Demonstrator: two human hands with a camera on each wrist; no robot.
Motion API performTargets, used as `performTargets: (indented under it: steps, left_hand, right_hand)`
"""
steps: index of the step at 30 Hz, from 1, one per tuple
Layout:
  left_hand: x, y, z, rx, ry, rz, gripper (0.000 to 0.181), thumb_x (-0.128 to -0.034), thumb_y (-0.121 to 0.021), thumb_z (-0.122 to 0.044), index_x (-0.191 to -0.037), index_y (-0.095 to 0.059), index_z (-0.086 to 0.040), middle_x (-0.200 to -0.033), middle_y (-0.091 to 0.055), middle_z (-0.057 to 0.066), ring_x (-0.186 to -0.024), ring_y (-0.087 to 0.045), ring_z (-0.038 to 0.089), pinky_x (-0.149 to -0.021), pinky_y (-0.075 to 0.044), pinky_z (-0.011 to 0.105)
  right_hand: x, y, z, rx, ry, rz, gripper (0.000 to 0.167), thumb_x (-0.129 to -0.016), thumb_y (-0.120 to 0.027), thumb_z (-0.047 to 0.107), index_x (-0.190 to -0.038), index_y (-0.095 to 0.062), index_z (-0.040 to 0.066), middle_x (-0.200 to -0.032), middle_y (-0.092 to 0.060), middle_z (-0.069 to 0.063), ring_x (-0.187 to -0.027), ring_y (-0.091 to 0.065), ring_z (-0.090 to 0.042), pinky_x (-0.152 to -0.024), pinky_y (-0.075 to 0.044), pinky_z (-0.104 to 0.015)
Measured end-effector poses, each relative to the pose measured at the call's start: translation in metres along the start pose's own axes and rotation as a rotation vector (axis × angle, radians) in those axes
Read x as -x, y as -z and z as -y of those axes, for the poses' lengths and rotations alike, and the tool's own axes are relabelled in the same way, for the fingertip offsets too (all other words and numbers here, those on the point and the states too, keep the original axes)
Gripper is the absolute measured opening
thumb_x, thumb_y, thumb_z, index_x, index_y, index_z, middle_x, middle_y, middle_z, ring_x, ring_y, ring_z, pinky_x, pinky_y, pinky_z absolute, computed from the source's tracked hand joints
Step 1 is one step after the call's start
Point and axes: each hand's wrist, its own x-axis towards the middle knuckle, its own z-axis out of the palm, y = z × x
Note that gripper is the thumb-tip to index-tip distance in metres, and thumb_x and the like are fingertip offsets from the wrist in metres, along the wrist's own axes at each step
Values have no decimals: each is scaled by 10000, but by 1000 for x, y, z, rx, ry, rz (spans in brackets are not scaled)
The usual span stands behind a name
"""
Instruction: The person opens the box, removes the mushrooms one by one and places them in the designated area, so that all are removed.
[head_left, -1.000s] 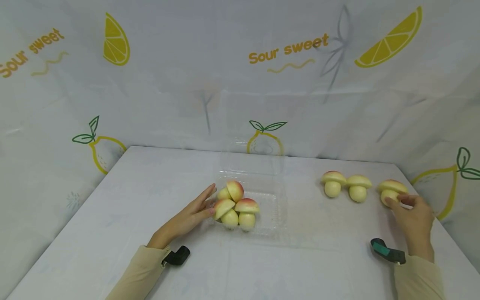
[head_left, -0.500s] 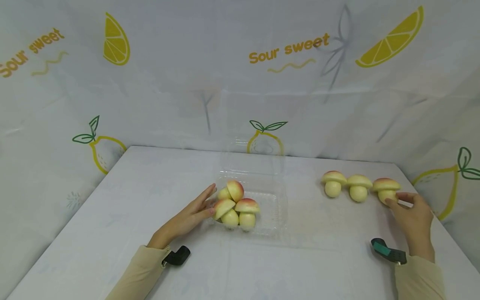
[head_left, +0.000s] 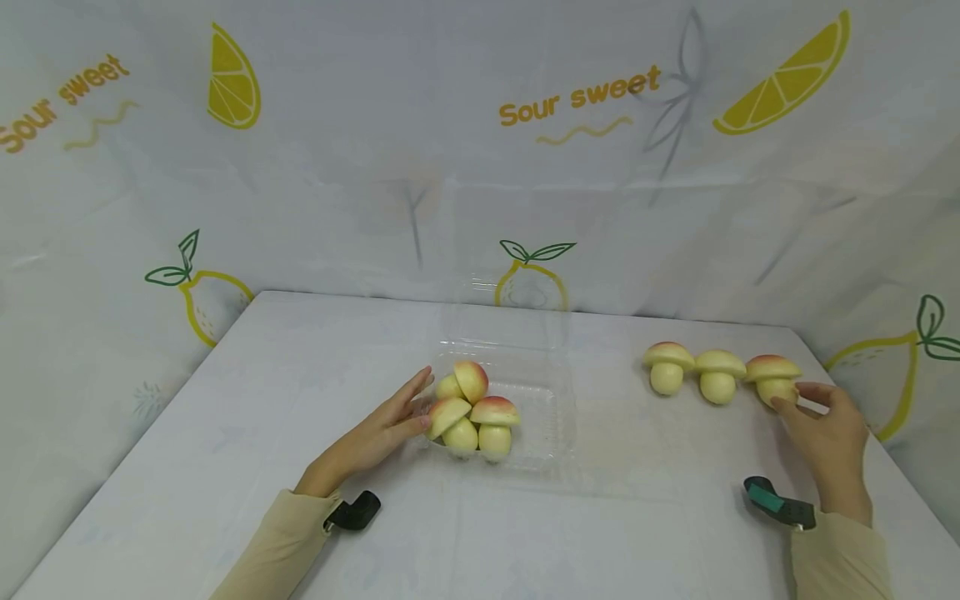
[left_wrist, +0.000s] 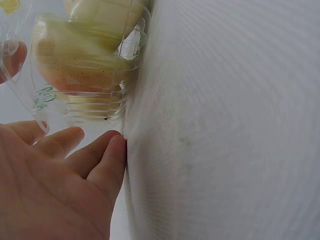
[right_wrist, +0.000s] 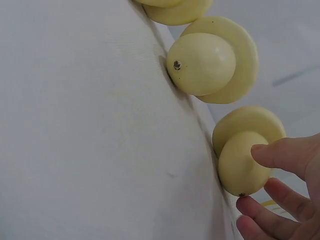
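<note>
In the head view a clear plastic clamshell box (head_left: 543, 425) stands with its lid raised. Three toy mushrooms (head_left: 495, 414), pale yellow with reddish caps, lie in its left half. My left hand (head_left: 375, 433) rests at the box's left side, fingers fairly straight; the left wrist view puts the fingertips (left_wrist: 116, 142) close to the ribbed wall. Over at the right, my right hand (head_left: 828, 429) pinches the stem of a mushroom (head_left: 772, 379) standing on the table. In the right wrist view the thumb (right_wrist: 280, 154) lies on that stem, with fingers below it.
Two more mushrooms, a left one (head_left: 667, 367) and a middle one (head_left: 718, 377), stand in a row beside the held one. A white cloth with printed lemons (head_left: 528, 287) hangs behind the table (head_left: 637, 542).
My right hand has slid the rightmost mushroom left, up against the middle one. Over the last half second it has barely moved. The left hand and the box stay put.
</note>
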Motion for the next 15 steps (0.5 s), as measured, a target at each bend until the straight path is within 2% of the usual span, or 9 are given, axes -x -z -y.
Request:
performTargets:
  steps: [2,6,8,10,12,13,15]
  left_hand:
    - [0,0,0,-2,2,-2,740,-1046,-483,-323,-1613,-31,-176,-1675,-117,115,-1497,-262,399,-1181,-255,606]
    - [0,0,0,1,5,-4,741,-1045,-484,-325,-1613,-31,-178,-1676,-118,110,-1499,-254,400,-1184,-248,606]
    - [1,0,0,2,4,-3,740,-1045,-483,-322,-1613,-31,-176,-1675,-117,112,-1499,-254,402,-1183,-249,607]
    - [1,0,0,4,3,-3,739,-1045,-484,-318,-1613,-32,-175,-1675,-118,113,-1498,-256,403,-1182,-251,607]
    - [1,0,-1,4,3,-2,740,-1045,-483,-319,-1613,-31,-176,-1675,-116,115,-1497,-256,404,-1181,-251,609]
    - [0,0,0,1,3,-3,740,-1045,-482,-321,-1613,-30,-176,-1675,-114,116,-1497,-255,407,-1180,-251,612]
    - [0,0,-1,-1,4,-3,740,-1045,-483,-324,-1613,-31,-179,-1676,-114,114,-1498,-253,407,-1180,-250,613]
  right_hand:
    - [0,1,1,2,-6,5,285,-918,-672,300,-1085,-550,103,-1087,-513,-12,-621,-413,276,-547,-412,-54]
    - [0,0,3,-11,-14,-5,273,-914,-681,287,-1084,-556,113,-1044,-502,83,-626,-408,269,-556,-405,-39]
    - [1,0,4,-5,-12,-10,314,-916,-680,281,-1116,-557,72,-1077,-524,29,-633,-391,262,-555,-404,-35]
    - [1,1,4,21,-17,-6,422,-924,-667,300,-1196,-537,4,-1191,-544,-114,-657,-353,249,-558,-388,-42]
    - [1,2,5,42,-23,-8,492,-929,-660,318,-1250,-516,-26,-1311,-502,-229,-682,-329,233,-564,-375,-48]
    - [2,3,6,51,-24,-7,526,-933,-654,331,-1278,-503,-36,-1371,-463,-275,-697,-316,223,-566,-370,-53]
    - [2,6,8,57,-23,-5,514,-933,-649,358,-1278,-519,0,-1428,-438,-287,-719,-306,208,-575,-362,-61]
